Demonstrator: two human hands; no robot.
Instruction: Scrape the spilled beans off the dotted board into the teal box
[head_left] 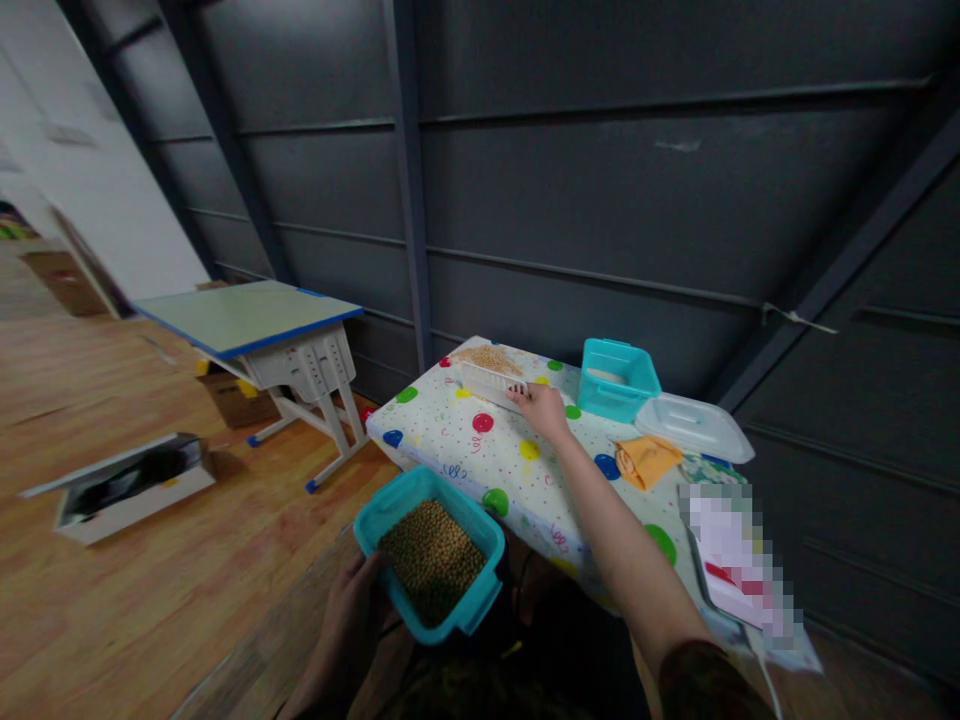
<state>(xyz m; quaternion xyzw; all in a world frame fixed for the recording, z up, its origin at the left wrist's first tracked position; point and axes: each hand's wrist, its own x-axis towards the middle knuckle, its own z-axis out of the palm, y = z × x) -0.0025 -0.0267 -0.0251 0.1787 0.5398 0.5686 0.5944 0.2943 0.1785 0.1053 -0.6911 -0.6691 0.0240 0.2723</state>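
My left hand (358,590) grips the near-left rim of a turquoise plastic container (487,530), which I hold below the table's front edge. Dried beans (433,555), tan and round like soybeans, fill part of it. Stretched out over the table, my right hand (541,408) is closed on the right end of a white slotted plastic basket (491,383). The basket's long side faces me. Just behind it, a loose spread of beans (491,357) lies on the balloon-print tablecloth (450,430).
A second turquoise container (619,385) with something white inside stands at the back right. Beside it are a clear lid (694,425), an orange cloth (646,460) and a blurred-out device (739,570). Left are a desk (255,315) and an open white box (135,490) on the floor.
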